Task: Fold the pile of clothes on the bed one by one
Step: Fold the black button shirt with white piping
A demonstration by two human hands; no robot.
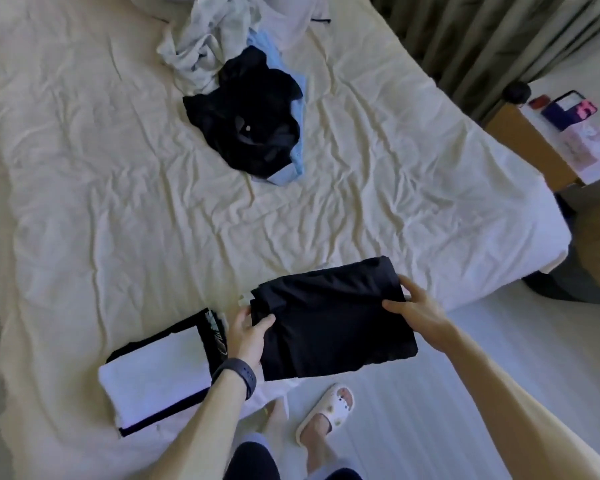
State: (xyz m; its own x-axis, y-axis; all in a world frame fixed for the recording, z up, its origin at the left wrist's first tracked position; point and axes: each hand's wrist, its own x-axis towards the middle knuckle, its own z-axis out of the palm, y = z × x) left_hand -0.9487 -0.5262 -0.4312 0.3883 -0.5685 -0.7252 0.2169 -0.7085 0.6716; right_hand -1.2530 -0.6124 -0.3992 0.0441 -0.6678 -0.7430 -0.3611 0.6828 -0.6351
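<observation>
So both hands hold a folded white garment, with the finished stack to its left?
No: the head view shows the folded garment is black, not white. The left hand and right hand hold it, the finished stack to its left.

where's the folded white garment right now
In the head view the folded white garment lies lower left on the cream bed sheet's near edge, atop a black folded one, beside the left hand holding the dark folded garment.

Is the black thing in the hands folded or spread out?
Folded. The black garment is a compact rectangle, held at its sides by the left hand and right hand.
</observation>
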